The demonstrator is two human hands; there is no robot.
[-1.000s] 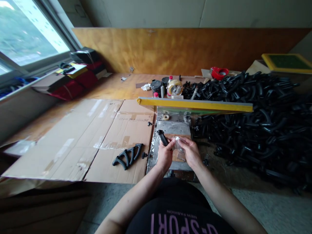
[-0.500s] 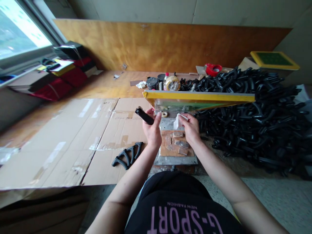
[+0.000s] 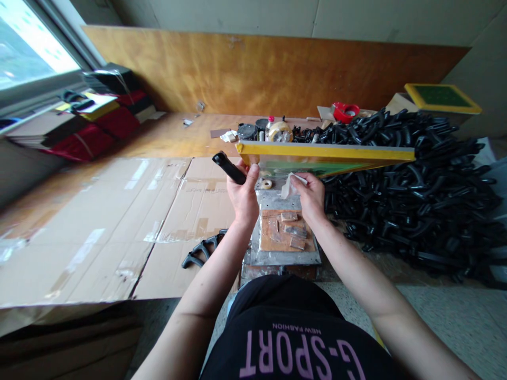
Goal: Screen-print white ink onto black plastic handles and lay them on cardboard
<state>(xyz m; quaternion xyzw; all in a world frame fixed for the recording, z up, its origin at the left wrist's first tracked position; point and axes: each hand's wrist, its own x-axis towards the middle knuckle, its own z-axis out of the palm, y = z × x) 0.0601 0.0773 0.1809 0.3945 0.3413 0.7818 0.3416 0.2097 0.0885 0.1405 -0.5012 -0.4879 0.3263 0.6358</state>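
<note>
My left hand is closed round a black plastic handle, whose end sticks out up and to the left. A white cloth or tissue is pinched in my right hand. Just beyond both hands, a yellow-framed screen stands raised at a tilt, its mesh side greenish. Under it lies a metal base plate bearing a wooden board with several small taped blocks. A few curved black handles rest on the cardboard, partly covered by my left forearm.
To the right lies a large heap of black handles. Flattened cardboard covers the table at left. Behind the screen are a tape roll, a red tape dispenser and a dark jar. Red and black stacks sit by the window.
My left hand has moved slightly up and left with the black handle. The white cloth has shifted a little in my right hand. The screen's left end looks slightly higher.
</note>
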